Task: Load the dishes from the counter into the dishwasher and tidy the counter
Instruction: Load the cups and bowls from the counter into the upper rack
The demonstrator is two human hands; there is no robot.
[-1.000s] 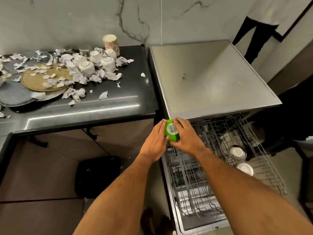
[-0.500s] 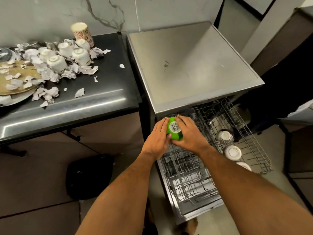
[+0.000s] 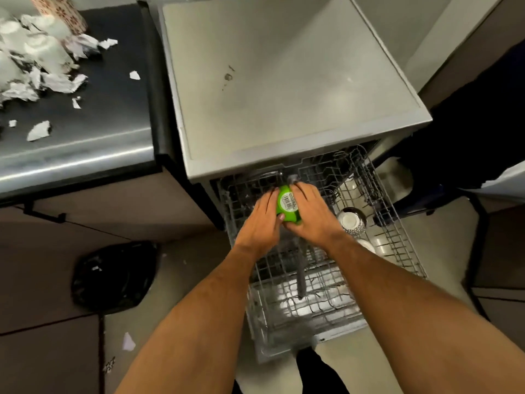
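Steel wire rack (image 3: 397, 245), patterned bowl (image 3: 352, 221), paper scraps (image 3: 38, 130)

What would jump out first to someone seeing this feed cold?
A bright green cup with a barcode sticker, gripped between the left hand and right hand over the pulled-out upper dishwasher rack. Next, the torn paper scraps littering the dark counter at upper left. An upturned patterned bowl sits in the rack, right of the hands.
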